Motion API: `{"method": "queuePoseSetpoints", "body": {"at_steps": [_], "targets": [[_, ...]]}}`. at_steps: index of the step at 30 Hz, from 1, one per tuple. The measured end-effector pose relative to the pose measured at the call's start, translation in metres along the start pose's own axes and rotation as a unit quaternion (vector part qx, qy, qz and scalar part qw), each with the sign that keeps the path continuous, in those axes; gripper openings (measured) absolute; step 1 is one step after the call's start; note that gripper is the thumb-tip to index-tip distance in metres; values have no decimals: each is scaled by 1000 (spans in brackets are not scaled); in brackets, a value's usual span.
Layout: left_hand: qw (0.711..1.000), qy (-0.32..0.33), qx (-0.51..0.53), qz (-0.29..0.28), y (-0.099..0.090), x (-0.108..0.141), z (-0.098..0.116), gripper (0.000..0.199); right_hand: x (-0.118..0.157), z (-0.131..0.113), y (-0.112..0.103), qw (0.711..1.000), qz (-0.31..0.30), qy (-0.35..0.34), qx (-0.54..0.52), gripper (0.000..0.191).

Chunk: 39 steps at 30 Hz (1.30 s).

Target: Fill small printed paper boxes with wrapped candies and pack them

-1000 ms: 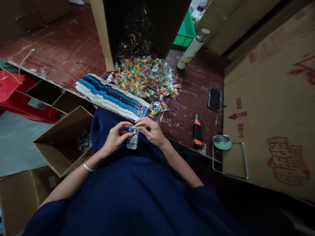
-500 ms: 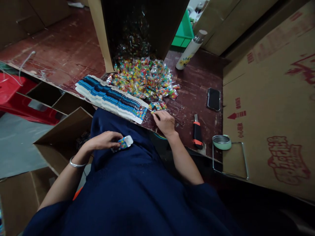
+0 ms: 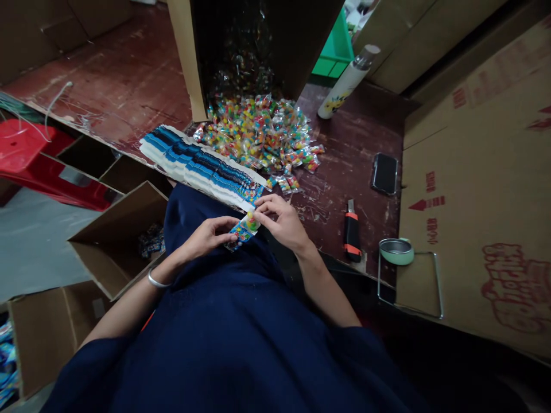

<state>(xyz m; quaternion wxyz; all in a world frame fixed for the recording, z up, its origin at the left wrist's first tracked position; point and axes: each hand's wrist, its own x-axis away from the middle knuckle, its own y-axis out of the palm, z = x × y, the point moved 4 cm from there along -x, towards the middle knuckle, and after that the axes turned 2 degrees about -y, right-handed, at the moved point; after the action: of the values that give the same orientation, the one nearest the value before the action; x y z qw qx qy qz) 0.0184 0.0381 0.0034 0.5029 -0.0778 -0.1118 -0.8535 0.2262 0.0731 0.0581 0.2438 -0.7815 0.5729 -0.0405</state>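
My left hand is closed on a small blue printed carton, held above my lap with its open end toward my right hand. My right hand pinches a small clear packet of colourful candy at the mouth of that carton; part of the packet is hidden by the fingers. Just beyond the hands, a long row of overlapping flat blue-and-white cartons lies along the table's front edge. A heap of candy packets spreads behind it, out of a large box lying on its side.
On the red-brown table are a white flask, a phone and an orange-black box cutter. A cardboard box stands at right. Open boxes and a red stool are at lower left.
My right hand has come from the heap's near edge to the carton, bringing a candy packet. My left hand has moved up and right with the carton.
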Motion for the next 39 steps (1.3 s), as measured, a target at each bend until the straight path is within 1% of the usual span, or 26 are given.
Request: {"method": "queuePoseSetpoints", "body": {"at_steps": [3,5,7,9,11,13,16,18,20,22,24,25,27,30,32,33,35,37,38,39], "targets": [[999,-4,36,33,1,-1,-2,42,0,-1,1,997,43,-44,45,17],[997,-16,60,53,3,-2,-5,45,4,-5,5,991,95,-68,60,15],[994,-31,85,61,7,-4,-9,49,10,-6,11,986,146,-62,55,14],[991,-38,109,72,8,-5,-12,52,14,-4,18,986,159,-41,30,14],[988,-32,115,94,7,-5,-13,53,15,-2,22,992,123,-30,13,14],[989,-19,99,108,5,-3,-12,52,12,0,19,997,60,-35,20,14],[993,2,61,102,3,-1,-7,47,4,3,6,998,-30,-44,35,15],[995,10,42,93,3,0,-4,45,-1,5,-1,996,-60,-48,50,15],[996,9,29,86,5,0,-3,44,-4,6,-1,994,-55,-53,79,15],[996,9,22,88,7,-1,-3,44,-3,5,2,994,-18,-57,94,11],[995,13,24,96,8,-2,-5,44,0,2,8,995,8,-62,84,11],[994,18,27,103,8,-2,-5,44,2,1,12,995,8,-66,75,15],[992,35,37,119,8,-1,-5,46,4,-1,19,995,-13,-78,62,26],[988,59,51,135,10,1,-2,60,6,0,28,995,-56,-79,39,41],[987,70,54,138,12,3,0,66,5,4,32,997,-65,-51,-1,47],[986,75,55,138,12,3,1,65,5,7,33,998,-53,-27,-36,45],[984,83,60,146,11,4,4,60,8,14,36,992,-4,29,-119,38],[981,83,73,157,9,4,5,55,14,20,42,980,38,73,-182,45],[980,80,80,161,8,4,4,54,18,22,46,976,47,84,-196,47],[980,76,87,162,8,4,3,52,21,23,50,975,51,88,-198,46]]}}
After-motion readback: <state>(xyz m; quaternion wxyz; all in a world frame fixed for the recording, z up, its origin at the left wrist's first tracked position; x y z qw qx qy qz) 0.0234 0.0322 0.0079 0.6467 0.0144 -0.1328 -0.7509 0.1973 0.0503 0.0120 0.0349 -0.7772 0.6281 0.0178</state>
